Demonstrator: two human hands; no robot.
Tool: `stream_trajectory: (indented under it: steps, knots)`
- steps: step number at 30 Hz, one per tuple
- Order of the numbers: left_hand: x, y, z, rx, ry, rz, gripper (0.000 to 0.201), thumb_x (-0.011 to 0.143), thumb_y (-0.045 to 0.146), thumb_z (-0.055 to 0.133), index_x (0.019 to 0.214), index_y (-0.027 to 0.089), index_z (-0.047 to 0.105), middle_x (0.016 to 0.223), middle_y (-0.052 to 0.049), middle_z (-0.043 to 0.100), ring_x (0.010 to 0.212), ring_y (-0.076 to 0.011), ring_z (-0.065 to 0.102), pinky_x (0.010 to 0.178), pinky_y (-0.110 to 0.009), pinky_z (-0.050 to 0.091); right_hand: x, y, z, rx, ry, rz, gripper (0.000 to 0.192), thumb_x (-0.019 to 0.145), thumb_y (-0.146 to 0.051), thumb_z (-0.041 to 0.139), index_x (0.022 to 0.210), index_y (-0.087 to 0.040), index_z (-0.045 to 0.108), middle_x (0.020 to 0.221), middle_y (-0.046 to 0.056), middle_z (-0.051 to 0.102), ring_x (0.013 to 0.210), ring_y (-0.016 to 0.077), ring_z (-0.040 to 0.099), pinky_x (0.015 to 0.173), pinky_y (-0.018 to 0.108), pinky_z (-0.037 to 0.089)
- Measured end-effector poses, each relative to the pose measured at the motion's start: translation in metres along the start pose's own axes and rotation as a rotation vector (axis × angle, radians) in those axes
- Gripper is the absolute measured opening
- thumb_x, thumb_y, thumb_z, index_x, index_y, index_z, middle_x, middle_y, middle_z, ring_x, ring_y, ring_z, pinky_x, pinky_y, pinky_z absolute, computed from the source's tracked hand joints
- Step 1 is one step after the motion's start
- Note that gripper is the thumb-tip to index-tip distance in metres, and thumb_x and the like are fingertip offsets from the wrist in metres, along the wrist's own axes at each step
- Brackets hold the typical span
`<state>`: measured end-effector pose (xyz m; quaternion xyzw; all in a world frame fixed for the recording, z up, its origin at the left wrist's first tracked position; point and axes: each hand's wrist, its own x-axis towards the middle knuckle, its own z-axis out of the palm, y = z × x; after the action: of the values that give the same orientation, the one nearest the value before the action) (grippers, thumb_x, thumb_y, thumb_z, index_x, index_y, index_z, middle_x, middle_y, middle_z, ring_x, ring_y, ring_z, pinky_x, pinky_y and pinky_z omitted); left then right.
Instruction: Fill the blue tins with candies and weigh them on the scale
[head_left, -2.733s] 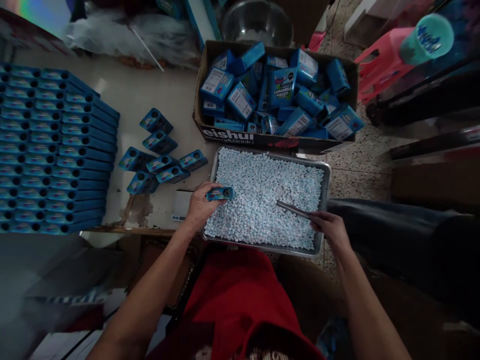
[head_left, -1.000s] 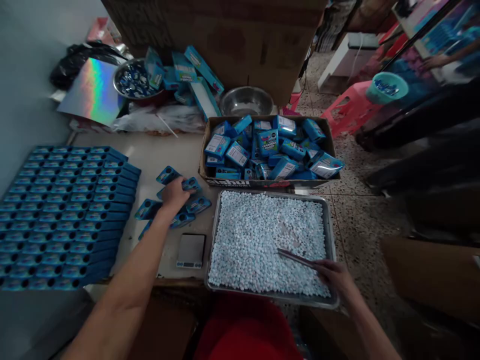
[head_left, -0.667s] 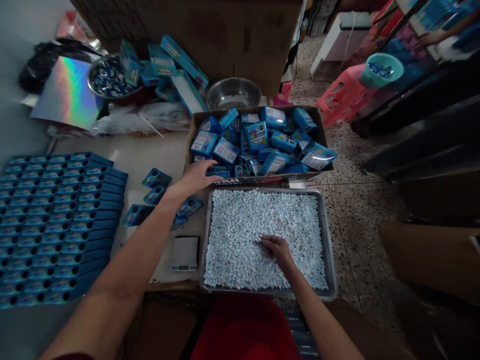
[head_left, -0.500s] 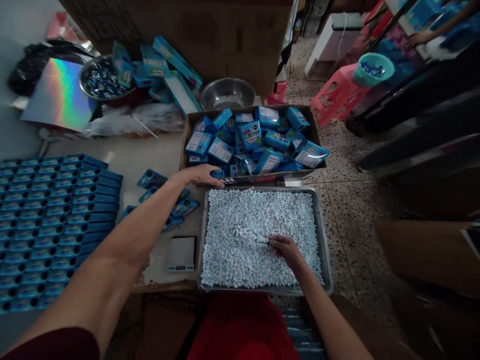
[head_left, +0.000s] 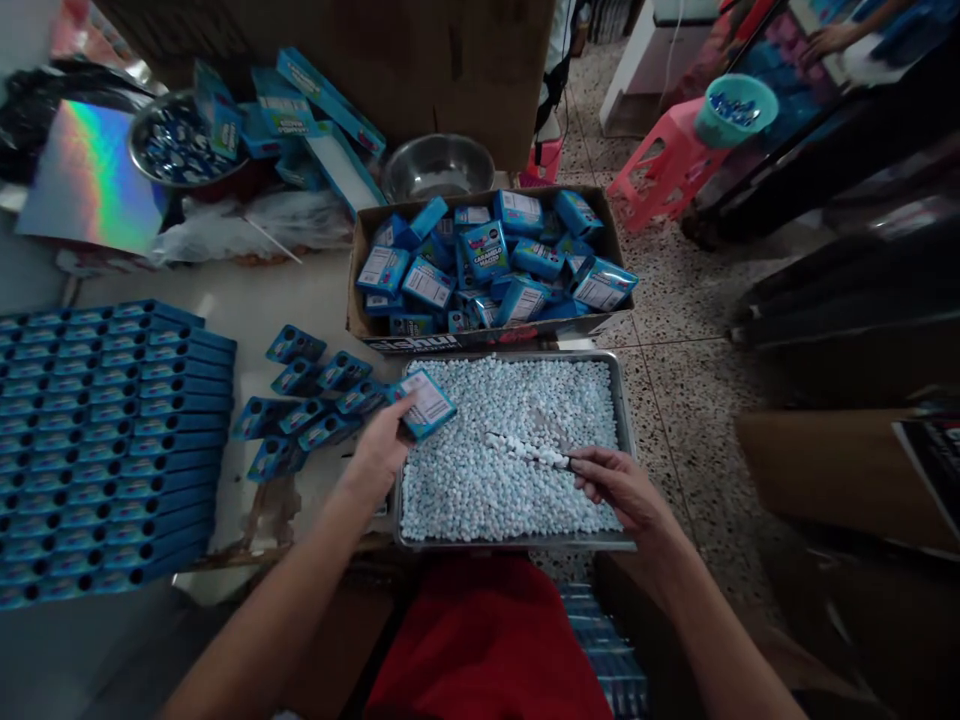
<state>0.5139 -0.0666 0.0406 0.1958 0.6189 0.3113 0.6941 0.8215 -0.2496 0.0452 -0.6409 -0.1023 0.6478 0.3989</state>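
Observation:
My left hand (head_left: 384, 442) grips a small blue carton (head_left: 424, 402) over the left edge of a metal tray (head_left: 626, 430) filled with small white-blue pellets (head_left: 480, 480). My right hand (head_left: 621, 485) holds a narrow scoop (head_left: 529, 453) loaded with a row of pellets, just above the tray's middle. Behind the tray stands a cardboard box (head_left: 360, 322) piled with more blue cartons (head_left: 487, 260).
Several loose filled cartons (head_left: 300, 405) lie left of the tray, with neat rows of blue cartons (head_left: 97, 440) further left. A small scale is hidden under my left forearm. Steel bowls (head_left: 439, 165), a holographic sheet (head_left: 90, 180) and a pink stool (head_left: 664, 165) stand behind.
My left hand set a carton among the loose ones, reached into the cardboard box and came back with a fresh carton. My right hand dug into the pellets and lifted the scoop loaded.

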Motion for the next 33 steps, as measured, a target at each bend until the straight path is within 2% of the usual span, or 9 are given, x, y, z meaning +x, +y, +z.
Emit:
stream_trajectory:
  steps: [5, 8, 15, 22, 24, 26, 29, 31, 33]
  knots:
    - [-0.001, -0.049, 0.005, -0.265, 0.027, -0.202, 0.022, 0.090, 0.022, 0.071, 0.112, 0.019, 0.069, 0.113, -0.010, 0.078, 0.101, -0.0229, 0.076, 0.085, -0.035, 0.066, 0.002, 0.001, 0.007, -0.040, -0.033, 0.005, 0.045, 0.062, -0.044, 0.097, 0.090, -0.013, 0.080, 0.061, 0.002, 0.069, 0.045, 0.0063, 0.053, 0.045, 0.017, 0.040]
    - [-0.005, -0.050, 0.003, -0.322, 0.092, -0.240, 0.023, 0.094, 0.019, 0.068, 0.117, 0.018, 0.069, 0.108, -0.008, 0.079, 0.091, -0.0185, 0.077, 0.079, -0.029, 0.066, 0.007, 0.004, 0.014, -0.059, -0.027, -0.002, 0.046, 0.062, -0.045, 0.096, 0.091, -0.013, 0.080, 0.060, 0.002, 0.069, 0.045, 0.0062, 0.053, 0.045, 0.017, 0.040]
    - [-0.006, -0.064, -0.007, -0.264, 0.045, -0.356, 0.021, 0.095, 0.016, 0.068, 0.116, 0.013, 0.070, 0.087, -0.007, 0.078, 0.066, -0.0155, 0.074, 0.061, -0.025, 0.065, 0.009, -0.009, 0.038, -0.184, 0.005, -0.071, 0.043, 0.062, -0.045, 0.090, 0.088, -0.013, 0.078, 0.057, 0.001, 0.067, 0.044, 0.0078, 0.054, 0.042, 0.018, 0.039]
    - [-0.006, -0.063, -0.020, -0.242, -0.025, -0.384, 0.021, 0.092, 0.012, 0.072, 0.113, 0.012, 0.069, 0.095, -0.010, 0.078, 0.075, -0.0175, 0.074, 0.070, -0.030, 0.067, 0.006, -0.017, 0.080, -0.441, 0.077, -0.216, 0.025, 0.072, -0.037, 0.074, 0.085, -0.015, 0.076, 0.053, -0.002, 0.062, 0.042, 0.0110, 0.055, 0.038, 0.021, 0.041]
    - [-0.012, -0.061, -0.028, -0.189, -0.043, -0.307, 0.037, 0.087, 0.012, 0.076, 0.122, 0.013, 0.065, 0.100, -0.010, 0.077, 0.079, -0.0175, 0.075, 0.073, -0.028, 0.066, 0.011, -0.016, 0.093, -0.482, 0.063, -0.242, 0.023, 0.075, -0.036, 0.071, 0.085, -0.016, 0.076, 0.054, -0.001, 0.063, 0.042, 0.0113, 0.057, 0.039, 0.020, 0.042]
    - [-0.018, -0.062, -0.037, -0.051, -0.073, -0.180, 0.072, 0.079, 0.015, 0.085, 0.142, 0.018, 0.052, 0.111, -0.010, 0.074, 0.087, -0.0194, 0.076, 0.079, -0.030, 0.065, 0.015, -0.017, 0.103, -0.510, 0.046, -0.272, 0.022, 0.077, -0.034, 0.069, 0.087, -0.016, 0.076, 0.055, -0.001, 0.064, 0.043, 0.0109, 0.058, 0.041, 0.020, 0.043]
    - [-0.020, -0.072, -0.047, 0.375, -0.118, 0.101, 0.122, 0.056, 0.016, 0.097, 0.158, 0.034, 0.032, 0.141, -0.013, 0.060, 0.109, -0.0286, 0.073, 0.093, -0.044, 0.063, 0.010, -0.022, 0.100, -0.525, 0.038, -0.296, 0.022, 0.079, -0.034, 0.069, 0.089, -0.016, 0.077, 0.057, -0.001, 0.064, 0.044, 0.0098, 0.057, 0.043, 0.020, 0.044]
    - [-0.014, -0.081, -0.048, 0.760, -0.067, 0.372, 0.114, 0.053, 0.015, 0.098, 0.152, 0.034, 0.046, 0.157, -0.016, 0.044, 0.129, -0.0379, 0.062, 0.105, -0.054, 0.056, 0.001, -0.023, 0.077, -0.516, 0.055, -0.275, 0.025, 0.079, -0.037, 0.072, 0.093, -0.016, 0.079, 0.059, -0.001, 0.065, 0.045, 0.0097, 0.056, 0.044, 0.020, 0.044]
    - [-0.004, -0.088, -0.045, 1.052, 0.028, 0.640, 0.078, 0.063, 0.019, 0.094, 0.134, 0.027, 0.064, 0.162, -0.017, 0.034, 0.143, -0.0440, 0.048, 0.115, -0.059, 0.046, -0.009, -0.017, 0.037, -0.493, 0.141, -0.237, 0.032, 0.078, -0.041, 0.077, 0.098, -0.016, 0.080, 0.062, 0.001, 0.067, 0.048, 0.0106, 0.057, 0.046, 0.021, 0.046]
